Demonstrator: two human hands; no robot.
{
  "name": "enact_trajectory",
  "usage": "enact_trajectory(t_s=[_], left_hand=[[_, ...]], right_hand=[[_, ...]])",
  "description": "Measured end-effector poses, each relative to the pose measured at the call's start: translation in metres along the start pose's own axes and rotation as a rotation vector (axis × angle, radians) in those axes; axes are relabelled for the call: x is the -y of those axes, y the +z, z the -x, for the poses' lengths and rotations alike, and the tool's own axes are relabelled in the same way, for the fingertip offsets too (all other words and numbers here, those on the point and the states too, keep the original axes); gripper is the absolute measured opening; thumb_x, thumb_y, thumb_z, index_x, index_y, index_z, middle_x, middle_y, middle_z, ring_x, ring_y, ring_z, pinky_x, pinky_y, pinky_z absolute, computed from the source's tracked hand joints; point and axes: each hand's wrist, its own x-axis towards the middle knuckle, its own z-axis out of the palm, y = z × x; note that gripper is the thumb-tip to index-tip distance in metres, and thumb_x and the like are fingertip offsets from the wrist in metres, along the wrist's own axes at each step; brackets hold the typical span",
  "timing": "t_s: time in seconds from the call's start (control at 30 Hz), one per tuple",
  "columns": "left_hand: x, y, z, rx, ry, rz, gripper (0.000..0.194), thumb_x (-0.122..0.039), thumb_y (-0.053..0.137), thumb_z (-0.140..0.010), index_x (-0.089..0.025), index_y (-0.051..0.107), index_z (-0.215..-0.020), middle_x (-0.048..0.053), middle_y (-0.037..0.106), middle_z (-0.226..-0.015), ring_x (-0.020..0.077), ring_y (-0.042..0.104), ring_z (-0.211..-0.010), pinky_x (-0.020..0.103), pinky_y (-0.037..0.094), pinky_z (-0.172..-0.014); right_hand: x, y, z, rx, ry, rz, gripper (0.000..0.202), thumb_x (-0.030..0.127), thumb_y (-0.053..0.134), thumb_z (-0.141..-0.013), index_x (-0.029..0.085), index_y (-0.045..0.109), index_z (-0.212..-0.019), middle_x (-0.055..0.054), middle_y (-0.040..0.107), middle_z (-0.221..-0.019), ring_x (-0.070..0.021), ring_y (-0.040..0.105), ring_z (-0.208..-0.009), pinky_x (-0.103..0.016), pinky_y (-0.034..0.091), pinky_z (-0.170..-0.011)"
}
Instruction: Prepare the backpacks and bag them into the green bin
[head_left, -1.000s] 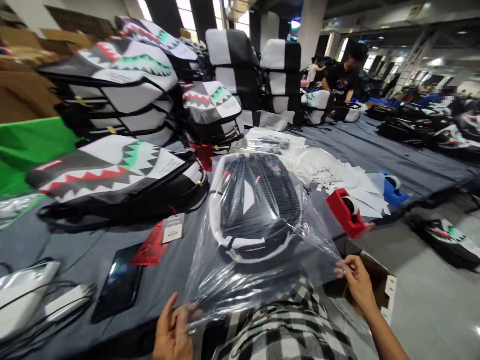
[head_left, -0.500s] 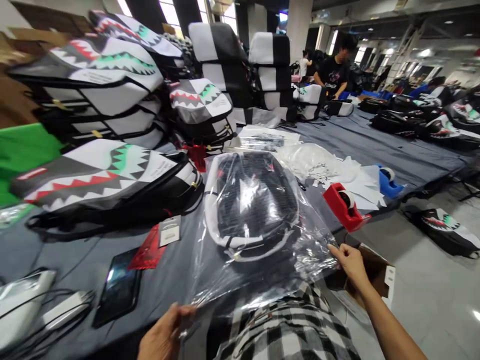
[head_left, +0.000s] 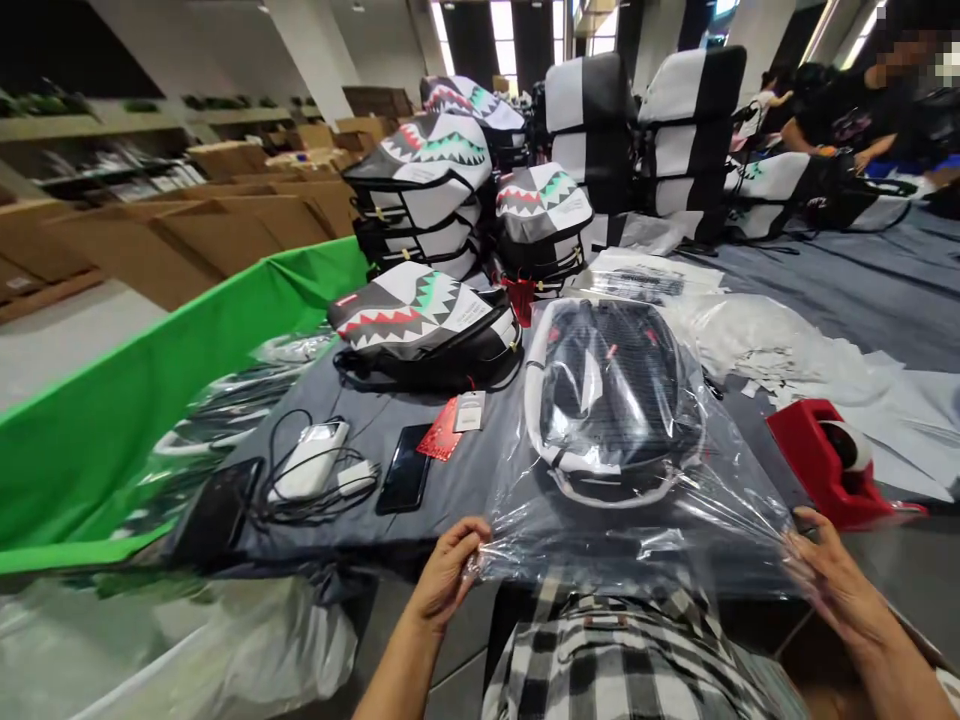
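We pinch the open end of the clear plastic bag [head_left: 637,520] with our left hand [head_left: 448,570] and right hand [head_left: 832,580]; the backpack [head_left: 619,400] lies inside it on the bench [head_left: 480,480], beside the red tape dispenser [head_left: 825,465].

We are looking at a black backpack with white trim [head_left: 615,400] lying flat on the grey table, enclosed in a clear, crinkled plastic bag [head_left: 645,520] whose open near edge is hanging stretched over the table's front edge.

Red tape dispenser [head_left: 821,462], green cloth [head_left: 150,400]
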Motion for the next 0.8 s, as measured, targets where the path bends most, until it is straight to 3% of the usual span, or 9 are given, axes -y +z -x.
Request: enact_trajectory(t_s=[0.07, 0.13, 0.23, 0.3, 0.37, 0.43, 0.53, 0.67, 0.8], left_hand=[[0.003, -0.002, -0.003, -0.025, -0.060, 0.081, 0.043, -0.029, 0.093, -0.042, -0.014, 0.071, -0.076, -0.001, 0.066, -0.070, 0.0080, 0.056, -0.059, 0.017, 0.047, -0.058], [0.006, -0.004, -0.003, -0.031, -0.064, 0.119, 0.055, -0.025, 0.092, -0.040, -0.016, 0.075, -0.092, 0.001, 0.070, -0.079, 0.0107, 0.061, -0.068, 0.019, 0.051, -0.068], [0.010, -0.008, -0.001, -0.008, 0.048, -0.019, 0.066, -0.033, 0.093, -0.045, -0.020, 0.074, -0.107, 0.002, 0.073, -0.092, 0.0153, 0.065, -0.083, 0.023, 0.052, -0.080], [0.012, -0.009, -0.002, -0.034, 0.208, -0.236, 0.055, -0.043, 0.091, -0.053, -0.020, 0.075, -0.100, 0.003, 0.072, -0.092, 0.0173, 0.064, -0.087, 0.024, 0.051, -0.080], [0.015, -0.008, -0.006, -0.077, 0.403, -0.428, 0.039, -0.053, 0.084, -0.064, -0.018, 0.073, -0.079, 0.002, 0.066, -0.080, 0.0165, 0.061, -0.079, 0.023, 0.049, -0.075], [0.019, -0.005, -0.011, -0.119, 0.538, -0.515, 0.044, -0.059, 0.073, -0.075, -0.018, 0.065, -0.063, 0.000, 0.057, -0.067, 0.0142, 0.054, -0.068, 0.023, 0.046, -0.069], [0.025, 0.004, -0.021, -0.207, 0.573, -0.517, 0.052, -0.065, 0.058, -0.085, -0.019, 0.059, -0.062, -0.002, 0.050, -0.062, 0.0130, 0.047, -0.061, 0.024, 0.042, -0.062], [0.019, 0.016, -0.033, -0.361, 0.676, -0.580, 0.058, -0.073, 0.054, -0.082, -0.019, 0.065, -0.069, 0.001, 0.055, -0.074, 0.0164, 0.054, -0.074, 0.027, 0.046, -0.073], [0.009, 0.024, -0.040, -0.388, 0.804, -0.589, 0.056, -0.072, 0.057, -0.081, -0.019, 0.067, -0.067, 0.006, 0.059, -0.097, 0.0208, 0.059, -0.096, 0.031, 0.047, -0.090]], right_hand=[[-0.007, 0.000, -0.004, -0.019, 0.020, -0.087, 0.055, 0.041, 0.097, -0.036, 0.025, 0.067, -0.079, 0.002, 0.065, -0.069, -0.0129, 0.058, -0.056, -0.023, 0.053, -0.052], [-0.012, -0.003, -0.006, -0.027, 0.027, -0.133, 0.053, 0.039, 0.098, -0.031, 0.023, 0.069, -0.073, -0.001, 0.068, -0.074, -0.0150, 0.062, -0.063, -0.024, 0.055, -0.057], [-0.016, -0.008, -0.005, 0.016, -0.016, -0.098, 0.058, 0.036, 0.098, -0.034, 0.023, 0.075, -0.085, -0.004, 0.071, -0.084, -0.0184, 0.064, -0.072, -0.027, 0.055, -0.063], [-0.016, -0.009, -0.006, 0.041, -0.133, -0.015, 0.048, 0.040, 0.098, -0.040, 0.022, 0.074, -0.077, -0.003, 0.068, -0.079, -0.0174, 0.060, -0.071, -0.027, 0.052, -0.064], [-0.015, -0.007, -0.008, 0.009, -0.308, 0.071, 0.041, 0.048, 0.095, -0.048, 0.021, 0.067, -0.061, -0.002, 0.062, -0.073, -0.0158, 0.055, -0.069, -0.026, 0.049, -0.065], [-0.013, -0.002, -0.012, -0.069, -0.459, 0.114, 0.048, 0.057, 0.090, -0.055, 0.020, 0.059, -0.051, -0.004, 0.064, -0.084, -0.0177, 0.056, -0.078, -0.027, 0.048, -0.069], [-0.014, 0.011, -0.018, -0.117, -0.527, 0.093, 0.054, 0.067, 0.083, -0.061, 0.020, 0.057, -0.055, -0.008, 0.068, -0.101, -0.0228, 0.060, -0.090, -0.031, 0.050, -0.075], [-0.018, 0.028, -0.025, -0.124, -0.513, 0.211, 0.058, 0.078, 0.069, -0.069, 0.022, 0.057, -0.066, -0.001, 0.060, -0.064, -0.0182, 0.055, -0.064, -0.031, 0.048, -0.067], [-0.020, 0.043, -0.032, -0.254, -0.515, 0.325, 0.064, 0.085, 0.060, -0.070, 0.022, 0.060, -0.081, 0.005, 0.050, -0.051, -0.0145, 0.045, -0.049, -0.028, 0.039, -0.054]])
